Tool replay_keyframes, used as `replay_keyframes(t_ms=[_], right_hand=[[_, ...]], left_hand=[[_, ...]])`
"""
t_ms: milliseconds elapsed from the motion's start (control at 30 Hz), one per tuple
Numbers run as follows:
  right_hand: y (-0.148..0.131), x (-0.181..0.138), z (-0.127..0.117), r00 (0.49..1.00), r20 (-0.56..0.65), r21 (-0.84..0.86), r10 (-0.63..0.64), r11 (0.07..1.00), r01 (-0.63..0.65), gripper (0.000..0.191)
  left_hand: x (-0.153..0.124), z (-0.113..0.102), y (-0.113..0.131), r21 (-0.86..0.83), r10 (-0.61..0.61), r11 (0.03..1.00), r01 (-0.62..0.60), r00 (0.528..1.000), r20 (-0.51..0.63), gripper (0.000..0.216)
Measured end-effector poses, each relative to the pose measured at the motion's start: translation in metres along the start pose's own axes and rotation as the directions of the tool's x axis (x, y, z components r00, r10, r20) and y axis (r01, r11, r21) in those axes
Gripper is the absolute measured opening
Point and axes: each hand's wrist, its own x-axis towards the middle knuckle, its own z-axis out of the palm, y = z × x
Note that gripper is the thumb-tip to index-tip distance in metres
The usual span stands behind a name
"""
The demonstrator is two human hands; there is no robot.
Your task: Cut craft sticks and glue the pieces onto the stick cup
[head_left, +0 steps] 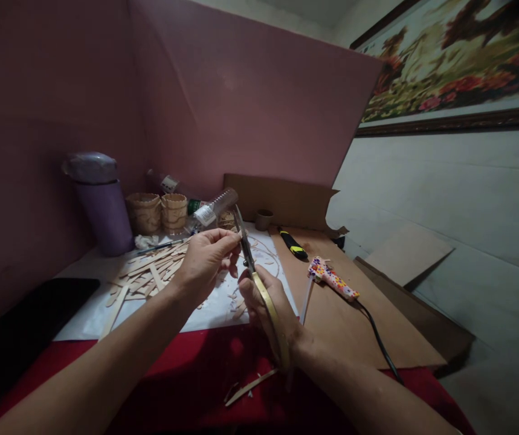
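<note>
My right hand grips a pair of scissors by its gold-coloured handles, the blades pointing up and away from me. Close to the blades, my left hand is closed in a pinch. A small pale piece seems to sit at its fingertips, too small to name. Below and left of that hand lies a heap of wooden craft sticks on a white sheet. Small wood scraps are scattered on the sheet between the hands.
A purple tumbler, two wooden cups and plastic bottles stand or lie at the back left. On the brown board at right are a utility knife and a flower-patterned glue gun with a cord. A broken stick lies on red cloth.
</note>
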Motion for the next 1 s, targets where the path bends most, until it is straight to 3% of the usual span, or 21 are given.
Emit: replay_keyframes(t_ms=[400, 733, 1000], right_hand=[[-0.002, 0.002, 0.004, 0.993, -0.108, -0.111, -0.041, 0.993, 0.029, 0.046], [0.002, 0.004, -0.004, 0.998, 0.055, -0.022, 0.029, 0.999, -0.028, 0.062], [-0.007, 0.003, -0.003, 0.998, 0.057, -0.007, 0.012, 1.0, -0.012, 0.065]], left_hand=[[-0.001, 0.002, 0.003, -0.008, 0.008, 1.0, -0.008, 1.0, 0.016, 0.021], [0.005, -0.009, 0.009, 0.043, -0.055, 0.998, 0.051, 0.995, 0.088, 0.019], [0.004, -0.01, 0.011, 0.121, -0.093, 0.99, 0.078, 0.988, 0.124, 0.022]])
